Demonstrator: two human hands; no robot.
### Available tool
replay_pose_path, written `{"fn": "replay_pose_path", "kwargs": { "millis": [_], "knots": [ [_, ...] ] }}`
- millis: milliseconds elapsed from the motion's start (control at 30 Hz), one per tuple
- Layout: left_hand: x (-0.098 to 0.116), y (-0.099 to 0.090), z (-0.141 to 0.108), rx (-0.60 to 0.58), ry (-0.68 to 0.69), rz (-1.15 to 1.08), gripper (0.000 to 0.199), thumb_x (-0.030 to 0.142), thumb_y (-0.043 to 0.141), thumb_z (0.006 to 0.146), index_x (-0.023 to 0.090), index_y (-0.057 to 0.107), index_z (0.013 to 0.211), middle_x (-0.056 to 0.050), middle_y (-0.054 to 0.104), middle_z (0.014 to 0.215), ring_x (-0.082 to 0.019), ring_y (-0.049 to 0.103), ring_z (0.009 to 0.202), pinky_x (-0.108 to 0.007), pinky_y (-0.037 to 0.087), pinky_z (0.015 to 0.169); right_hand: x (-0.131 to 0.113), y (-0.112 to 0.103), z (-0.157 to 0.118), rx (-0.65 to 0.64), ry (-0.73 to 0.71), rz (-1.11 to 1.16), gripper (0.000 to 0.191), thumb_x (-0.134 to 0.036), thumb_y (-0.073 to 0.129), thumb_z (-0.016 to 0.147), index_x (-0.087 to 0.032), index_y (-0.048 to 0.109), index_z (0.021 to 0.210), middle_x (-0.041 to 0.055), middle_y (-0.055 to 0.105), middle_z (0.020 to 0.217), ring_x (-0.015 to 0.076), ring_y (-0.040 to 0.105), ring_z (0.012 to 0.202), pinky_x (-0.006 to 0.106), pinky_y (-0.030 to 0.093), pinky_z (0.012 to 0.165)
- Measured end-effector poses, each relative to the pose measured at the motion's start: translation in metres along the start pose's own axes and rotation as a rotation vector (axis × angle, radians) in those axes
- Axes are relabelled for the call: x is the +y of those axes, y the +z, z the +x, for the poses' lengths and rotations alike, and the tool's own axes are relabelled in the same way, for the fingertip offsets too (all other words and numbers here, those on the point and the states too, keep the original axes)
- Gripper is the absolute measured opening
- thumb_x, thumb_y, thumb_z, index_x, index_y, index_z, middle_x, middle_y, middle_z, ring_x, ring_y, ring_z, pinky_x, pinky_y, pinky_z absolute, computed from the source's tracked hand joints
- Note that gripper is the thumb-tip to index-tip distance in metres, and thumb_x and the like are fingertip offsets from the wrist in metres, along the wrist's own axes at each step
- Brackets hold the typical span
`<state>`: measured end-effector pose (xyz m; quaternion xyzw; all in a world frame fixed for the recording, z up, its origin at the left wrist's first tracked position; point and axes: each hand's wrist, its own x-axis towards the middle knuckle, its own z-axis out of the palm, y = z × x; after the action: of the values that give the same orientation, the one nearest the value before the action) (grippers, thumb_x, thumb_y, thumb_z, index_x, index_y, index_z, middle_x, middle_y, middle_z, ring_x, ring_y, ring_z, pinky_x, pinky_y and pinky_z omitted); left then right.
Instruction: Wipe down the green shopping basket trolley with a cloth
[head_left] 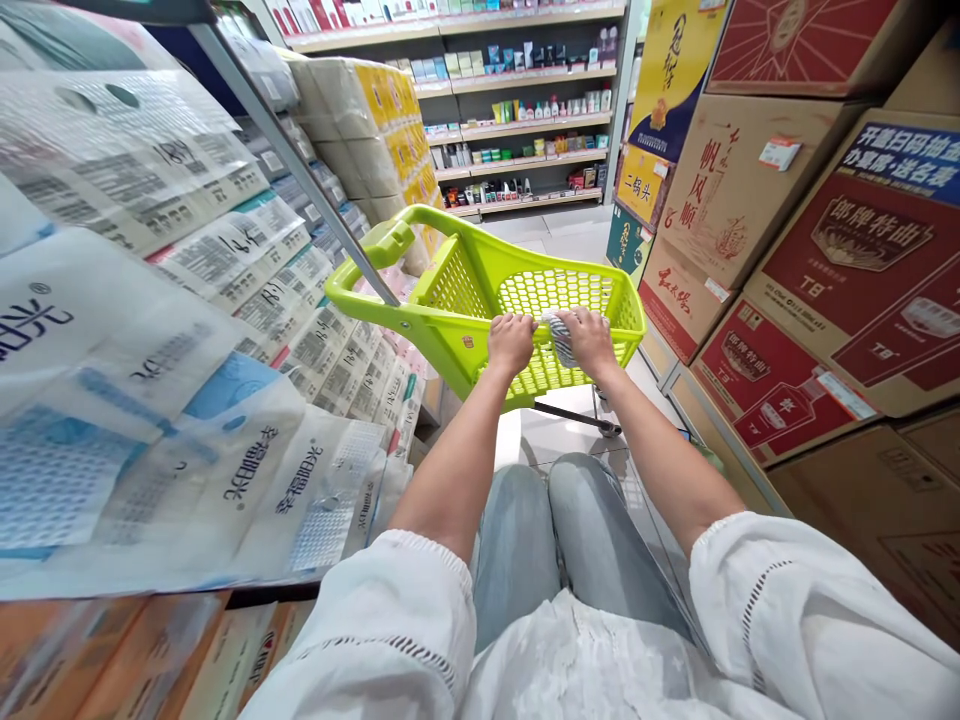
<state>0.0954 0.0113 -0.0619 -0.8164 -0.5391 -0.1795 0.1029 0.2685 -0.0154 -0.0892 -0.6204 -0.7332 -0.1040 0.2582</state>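
A lime-green plastic shopping cart (437,350) stands sideways in front of me, with its handle end at the left. My left hand (511,343) is closed over the near rim of its basket. Just to the right, my right hand (590,340) grips a grey-and-white striped cloth (560,342) and rests on the same rim. The cloth lies bunched over the edge, partly hidden under the fingers. Of the cart's underside, a dark bar and a small wheel (609,429) show below the basket.
Stacked tissue packs (150,330) rise close on my left, crossed by a grey metal pole (292,160). Cardboard liquor boxes (847,240) are piled on the right. Shelves of bottles and small packages (525,130) stand behind the cart, across a tiled floor (577,225).
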Motion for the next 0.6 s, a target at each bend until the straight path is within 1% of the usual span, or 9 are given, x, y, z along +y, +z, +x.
{"fn": "replay_pose_path", "kwargs": {
  "millis": [100,167,233,300,400,467,533,600],
  "knots": [
    [-0.001,0.0,0.001,-0.013,-0.013,-0.017,0.039,0.035,0.025,0.1,0.021,0.062,0.094,-0.009,0.069,0.101,-0.025,0.054,0.101,-0.039,0.032,0.091,0.026,-0.006,-0.011,0.029,0.061,-0.001,0.04,-0.038,0.048,0.093,-0.03,0.051,0.132,0.0074,0.053,0.13,0.0276,0.046,0.109,0.039,0.035,0.093],
    [0.002,0.0,0.001,-0.014,-0.022,-0.026,0.04,0.035,0.025,0.1,0.021,0.062,0.094,-0.009,0.069,0.1,-0.025,0.054,0.1,-0.04,0.032,0.092,0.032,-0.008,-0.013,0.047,0.101,0.001,0.04,-0.036,0.049,0.093,-0.029,0.052,0.132,0.0078,0.053,0.129,0.0278,0.045,0.11,0.039,0.034,0.094],
    [0.005,0.0,0.001,-0.005,-0.033,-0.033,0.04,0.033,0.025,0.1,0.021,0.062,0.093,-0.01,0.068,0.099,-0.025,0.054,0.1,-0.04,0.031,0.093,0.025,-0.007,-0.01,0.044,0.115,0.003,0.04,-0.035,0.05,0.092,-0.029,0.053,0.131,0.0082,0.054,0.127,0.0281,0.045,0.11,0.04,0.033,0.095],
    [0.007,0.0,0.0,0.004,-0.045,-0.035,0.039,0.031,0.025,0.099,0.021,0.062,0.093,-0.01,0.068,0.099,-0.026,0.054,0.101,-0.041,0.031,0.094,0.008,-0.004,-0.003,0.019,0.084,0.016,0.04,-0.035,0.051,0.091,-0.029,0.053,0.131,0.0084,0.055,0.126,0.028,0.045,0.109,0.04,0.033,0.095],
    [0.007,0.001,0.0,0.004,-0.034,-0.034,0.033,0.023,0.029,0.096,0.021,0.062,0.095,-0.011,0.068,0.101,-0.026,0.054,0.102,-0.041,0.031,0.094,-0.023,0.003,0.011,-0.008,0.032,0.038,0.04,-0.035,0.049,0.093,-0.03,0.052,0.132,0.0084,0.054,0.126,0.0274,0.045,0.109,0.04,0.032,0.095],
    [0.004,0.001,0.0,0.0,-0.02,-0.031,0.031,0.019,0.031,0.094,0.021,0.062,0.096,-0.011,0.068,0.102,-0.026,0.054,0.103,-0.041,0.032,0.094,-0.035,0.006,0.017,-0.003,0.023,0.036,0.038,-0.036,0.046,0.094,-0.031,0.051,0.131,0.0082,0.054,0.127,0.0272,0.046,0.108,0.04,0.033,0.094],
    [0.0,0.0,0.0,-0.007,-0.005,-0.033,0.031,0.022,0.03,0.095,0.021,0.062,0.096,-0.011,0.068,0.102,-0.026,0.055,0.102,-0.041,0.032,0.093,-0.034,0.006,0.018,0.001,0.001,0.031,0.038,-0.038,0.046,0.095,-0.031,0.051,0.131,0.0078,0.054,0.127,0.027,0.046,0.107,0.04,0.034,0.093],
    [-0.005,0.0,0.002,-0.018,0.007,-0.037,0.034,0.029,0.028,0.097,0.022,0.062,0.095,-0.011,0.068,0.102,-0.026,0.055,0.103,-0.041,0.032,0.093,-0.018,0.005,0.014,-0.006,-0.028,0.024,0.039,-0.04,0.047,0.094,-0.032,0.05,0.132,0.0073,0.055,0.127,0.0267,0.047,0.107,0.039,0.035,0.092]
  ]
}}
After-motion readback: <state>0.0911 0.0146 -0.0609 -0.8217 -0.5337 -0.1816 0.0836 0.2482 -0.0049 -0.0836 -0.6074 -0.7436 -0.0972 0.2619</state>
